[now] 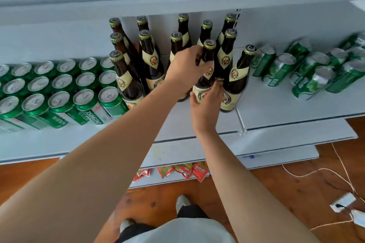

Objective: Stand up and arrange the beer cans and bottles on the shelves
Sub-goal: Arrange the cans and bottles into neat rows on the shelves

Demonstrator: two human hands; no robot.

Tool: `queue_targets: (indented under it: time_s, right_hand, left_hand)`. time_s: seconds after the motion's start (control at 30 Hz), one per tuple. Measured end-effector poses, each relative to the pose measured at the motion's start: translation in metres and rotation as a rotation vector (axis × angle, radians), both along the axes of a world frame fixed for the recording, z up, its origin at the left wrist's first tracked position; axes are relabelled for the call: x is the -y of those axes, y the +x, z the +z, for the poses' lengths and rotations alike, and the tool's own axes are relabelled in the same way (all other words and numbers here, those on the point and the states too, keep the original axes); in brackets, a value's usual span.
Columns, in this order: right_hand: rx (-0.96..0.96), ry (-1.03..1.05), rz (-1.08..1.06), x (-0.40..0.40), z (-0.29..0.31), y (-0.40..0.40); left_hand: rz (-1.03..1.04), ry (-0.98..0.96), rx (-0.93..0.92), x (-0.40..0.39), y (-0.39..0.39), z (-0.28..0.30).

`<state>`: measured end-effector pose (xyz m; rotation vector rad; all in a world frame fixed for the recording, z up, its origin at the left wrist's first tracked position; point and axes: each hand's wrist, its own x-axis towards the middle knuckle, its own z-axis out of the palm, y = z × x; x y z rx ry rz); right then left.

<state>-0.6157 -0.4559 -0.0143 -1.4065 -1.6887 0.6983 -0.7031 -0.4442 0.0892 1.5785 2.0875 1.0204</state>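
Shop: white retail shelves (276, 108) of beer.

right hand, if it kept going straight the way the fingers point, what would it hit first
The right hand is already on a brown bottle, fingers pointing up and back. Pushed further, it would probably meet the bottle behind, though depth is unclear.
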Motion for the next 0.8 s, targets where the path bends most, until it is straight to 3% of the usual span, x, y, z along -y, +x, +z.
queue_targets:
  time_s: [0.13, 0.3, 0.47, 0.6, 0.8]
  right_hand:
    - [-0.033, 0.026, 0.048, -0.003, -0.008, 0.015]
    - [0.023, -0.031, 0.203, 0.024, -0.023, 0.027]
    - [0.037, -0.088, 0.310, 0.046, -0.024, -0.002]
    - [-0.007, -0.116, 0.320, 0.055, -0.025, -0.032]
    - [-0.020, -0.111, 0.319, 0.055, -0.027, -0.054]
  left_hand:
    - [-0.061, -0.049, -0.086, 0.011, -0.010, 0.011]
    - [-0.073, -0.105, -0.067, 0.050, -0.032, 0.024]
    - [-0.055, -0.215, -0.150, 0.074, -0.059, 0.030]
    - [0.034, -0.183, -0.222, 0.081, -0.068, 0.045]
    - [0.023, -0.166, -0.676, 0.084, -0.084, 0.060]
